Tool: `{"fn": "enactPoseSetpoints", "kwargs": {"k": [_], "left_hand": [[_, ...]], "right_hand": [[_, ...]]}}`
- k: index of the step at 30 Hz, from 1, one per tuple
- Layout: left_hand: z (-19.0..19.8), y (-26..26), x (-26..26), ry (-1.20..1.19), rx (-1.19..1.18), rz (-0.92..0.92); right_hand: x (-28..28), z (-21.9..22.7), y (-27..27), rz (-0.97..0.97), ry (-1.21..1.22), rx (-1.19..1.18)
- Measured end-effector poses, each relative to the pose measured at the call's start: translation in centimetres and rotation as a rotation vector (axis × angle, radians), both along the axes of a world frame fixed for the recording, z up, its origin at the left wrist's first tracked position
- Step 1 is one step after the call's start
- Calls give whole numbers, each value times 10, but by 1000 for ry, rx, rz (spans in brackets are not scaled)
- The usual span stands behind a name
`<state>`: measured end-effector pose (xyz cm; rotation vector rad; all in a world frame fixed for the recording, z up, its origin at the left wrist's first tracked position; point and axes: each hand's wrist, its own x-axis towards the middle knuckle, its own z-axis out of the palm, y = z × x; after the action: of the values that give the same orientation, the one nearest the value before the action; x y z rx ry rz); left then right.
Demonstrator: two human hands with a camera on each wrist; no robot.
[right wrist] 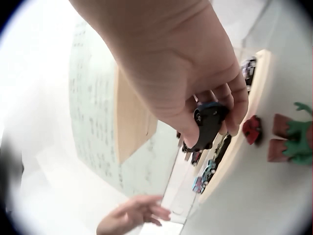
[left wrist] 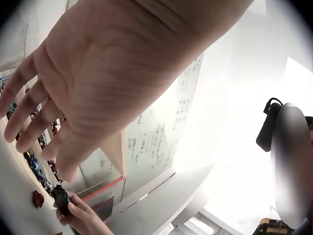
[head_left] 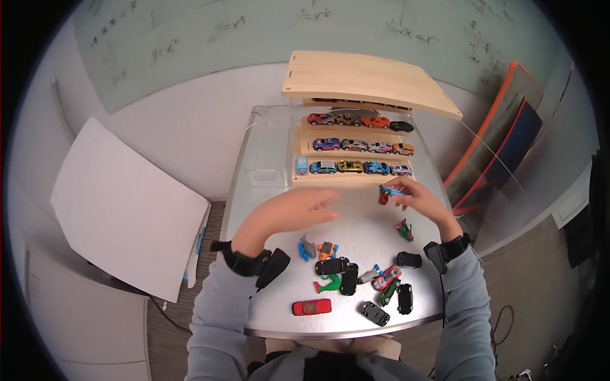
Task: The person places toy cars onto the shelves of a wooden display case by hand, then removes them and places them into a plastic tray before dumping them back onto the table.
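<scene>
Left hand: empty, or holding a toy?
Empty. The left hand shows a bare palm and spread fingers in its wrist view, and the head view shows nothing in it.

You have free surface between the rack and the near toys; at right, a green toy obstructs.

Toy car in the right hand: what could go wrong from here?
The toy car is held in the fingers of the right hand, so it might slip. The small red car lies close by and could get knocked. The front row of cars sits tightly spaced; one nudge may shift several.
</scene>
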<state>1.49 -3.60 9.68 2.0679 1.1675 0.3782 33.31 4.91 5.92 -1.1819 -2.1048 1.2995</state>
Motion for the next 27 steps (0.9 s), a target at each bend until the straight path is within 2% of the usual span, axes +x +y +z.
{"fn": "enactPoseSetpoints", "kwargs": {"k": [1, 2, 4, 5, 7, 9, 14, 16, 17, 19, 20, 22, 23, 25, 26, 27], "left_hand": [[0, -11, 0, 119, 136, 16], [-3, -22, 1, 134, 129, 18], [-10, -43, 5, 292, 166, 10], [-16, -49, 5, 307, 158, 13], [-32, -55, 5, 184, 238, -33], [-34, -58, 9, 159, 208, -31], [-49, -56, 15, 171, 208, -23], [-50, -58, 16, 278, 304, 100], [-53, -57, 14, 288, 307, 93], [-59, -51, 6, 289, 261, 222], [-62, -46, 2, 298, 264, 214], [-69, -38, -6, 120, 113, 227], [-71, -35, -9, 127, 117, 221], [-76, -29, -12, 141, 149, 359], [-81, -22, -15, 149, 152, 352], [-85, -15, -16, 36, 168, 422]], "right_hand": [[13, -13, 5, -36, 136, -98], [24, -25, 7, -32, 150, -105], [37, -45, 9, -154, 493, -268], [38, -48, 5, -177, 605, -296], [42, -59, 10, -202, 719, -289], [44, -68, 17, -246, 882, -295], [45, -69, 14, -292, 945, -306], [44, -68, 12, -283, 906, -293], [44, -67, 11, -286, 918, -291], [43, -67, 9, -271, 809, -275], [43, -66, 9, -276, 820, -273], [43, -66, 8, -254, 800, -274], [42, -66, 8, -257, 809, -270], [42, -66, 8, -280, 813, -276], [42, -65, 7, -285, 823, -275], [42, -62, 5, -282, 805, -273]]}}
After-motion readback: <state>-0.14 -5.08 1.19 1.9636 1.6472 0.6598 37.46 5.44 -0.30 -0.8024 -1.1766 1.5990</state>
